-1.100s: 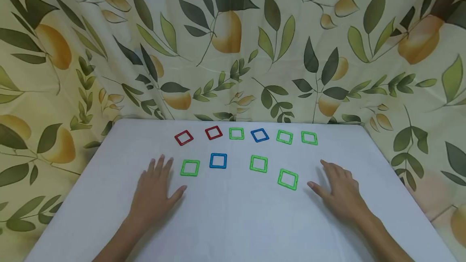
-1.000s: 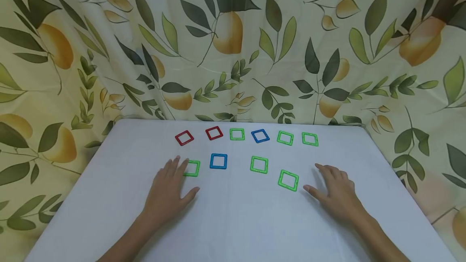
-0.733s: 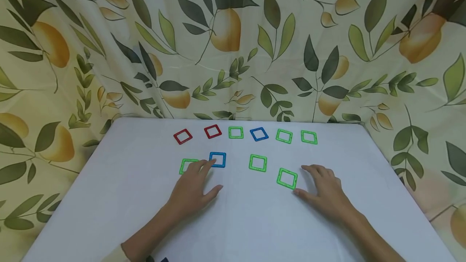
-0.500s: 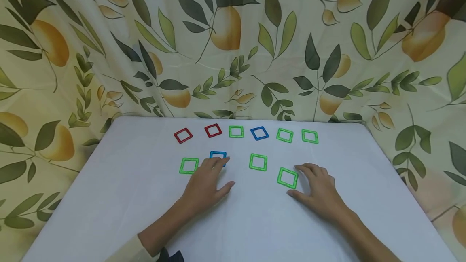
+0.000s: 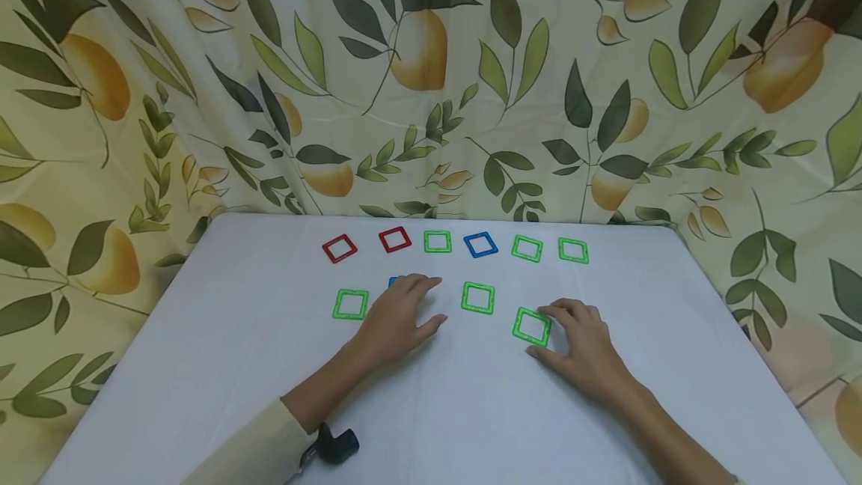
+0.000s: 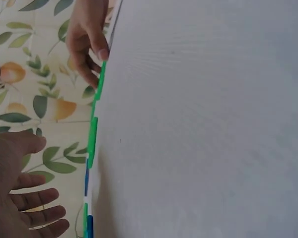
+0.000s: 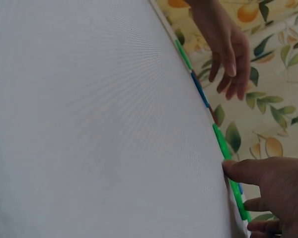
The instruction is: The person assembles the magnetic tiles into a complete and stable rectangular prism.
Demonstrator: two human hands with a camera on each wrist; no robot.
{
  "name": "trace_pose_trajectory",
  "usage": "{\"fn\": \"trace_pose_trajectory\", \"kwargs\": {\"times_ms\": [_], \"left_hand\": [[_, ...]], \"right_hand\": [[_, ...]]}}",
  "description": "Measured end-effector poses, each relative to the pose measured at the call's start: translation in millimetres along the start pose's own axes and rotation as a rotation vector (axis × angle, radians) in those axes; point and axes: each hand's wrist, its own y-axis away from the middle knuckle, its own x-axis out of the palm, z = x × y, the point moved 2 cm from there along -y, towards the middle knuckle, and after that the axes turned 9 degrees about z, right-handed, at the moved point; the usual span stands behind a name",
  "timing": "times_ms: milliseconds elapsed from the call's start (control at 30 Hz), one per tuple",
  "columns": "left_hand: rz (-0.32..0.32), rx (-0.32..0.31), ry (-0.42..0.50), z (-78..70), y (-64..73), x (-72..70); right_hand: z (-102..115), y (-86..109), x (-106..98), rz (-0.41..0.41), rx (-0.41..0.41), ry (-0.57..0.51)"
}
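Observation:
Several flat square plastic frames lie on the white table. My right hand is beside a green frame at the right of the front row. Its index finger reaches the upper right corner and its thumb lies by the lower edge; firm contact cannot be told. My left hand is over a blue frame and hides most of it, with fingers extended and holding nothing. To its left is a green frame; to its right, another green frame. In the left wrist view the left hand is spread.
A back row holds two red frames, a green frame, a blue frame and two more green frames. A patterned curtain stands behind the table. A black device sits at the left wrist.
My left hand has moved right, from beside the left green frame to above the blue one. My right hand has moved left to the nearest green frame. The frames have stayed in place.

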Motion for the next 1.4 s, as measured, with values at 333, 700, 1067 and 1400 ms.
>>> {"fn": "trace_pose_trajectory", "kwargs": {"times_ms": [333, 700, 1067, 1400], "left_hand": [[0.065, -0.003, 0.077, -6.5, -22.4, 9.2], [0.176, -0.071, 0.129, -13.0, -33.6, 26.6], [0.211, -0.075, -0.022, -10.3, -50.2, 34.6], [0.222, -0.068, -0.140, -11.5, -68.6, 39.1]], "right_hand": [[1, -6.9, 3, -0.019, 0.001, -0.035], [2, 0.3, 10, 0.000, 0.033, -0.052], [5, -5.7, 5, -0.007, 0.016, -0.053], [3, -9.7, 2, -0.004, 0.019, -0.052]]}}
